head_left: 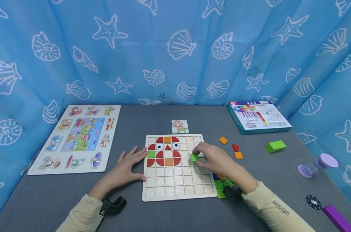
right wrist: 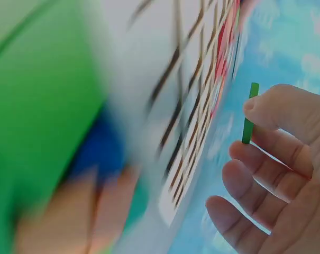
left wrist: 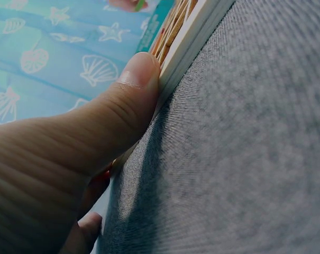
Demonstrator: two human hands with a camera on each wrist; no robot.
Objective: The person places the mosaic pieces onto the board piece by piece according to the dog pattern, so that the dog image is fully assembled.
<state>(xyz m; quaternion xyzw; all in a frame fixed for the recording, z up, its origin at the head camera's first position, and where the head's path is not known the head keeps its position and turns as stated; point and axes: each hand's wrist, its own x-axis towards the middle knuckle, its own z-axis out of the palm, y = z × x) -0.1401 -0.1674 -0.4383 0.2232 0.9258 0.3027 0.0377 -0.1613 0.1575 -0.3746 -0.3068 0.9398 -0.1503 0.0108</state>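
Observation:
My right hand pinches a green square tile between thumb and fingers, above the right part of the wooden grid board. The right wrist view shows that tile edge-on, apart from the board. At the board's left edge rests my left hand, fingers extended and thumb against the rim. Red, orange, white and green pieces form a face-like pattern in the board's upper left, with two eye tiles. Just behind the board lies a small picture card.
Loose green tiles and others lie by the board's right edge, partly under my right wrist. Orange tiles and a red piece are farther right. A puzzle board, a box, a green block and a sand timer stand around.

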